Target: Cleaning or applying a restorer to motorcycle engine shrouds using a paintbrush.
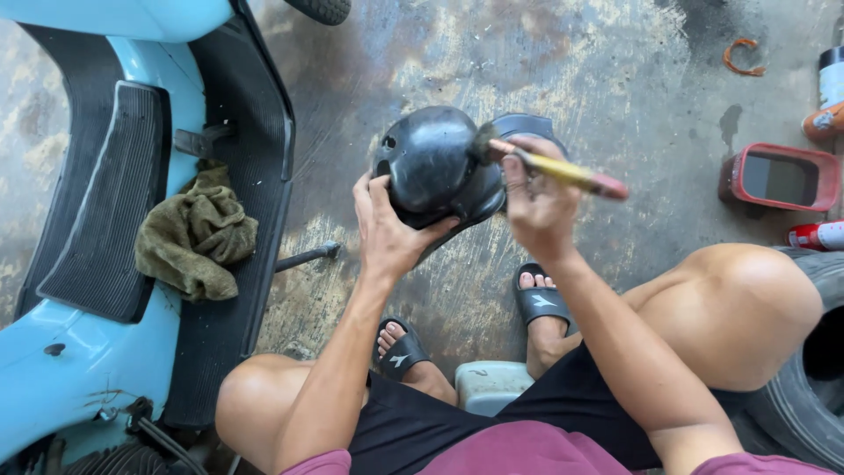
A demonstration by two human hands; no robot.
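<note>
My left hand grips a rounded black plastic cover from below and holds it up over the concrete floor. My right hand is closed around a paintbrush with a yellow and red handle. Its dark bristles press on the cover's upper right side. I sit low, knees apart, with my feet in black slides under the cover.
A light blue scooter with black footboard mats lies at the left, an olive rag on it. A red tray of dark liquid, a spray can and a tyre are at the right.
</note>
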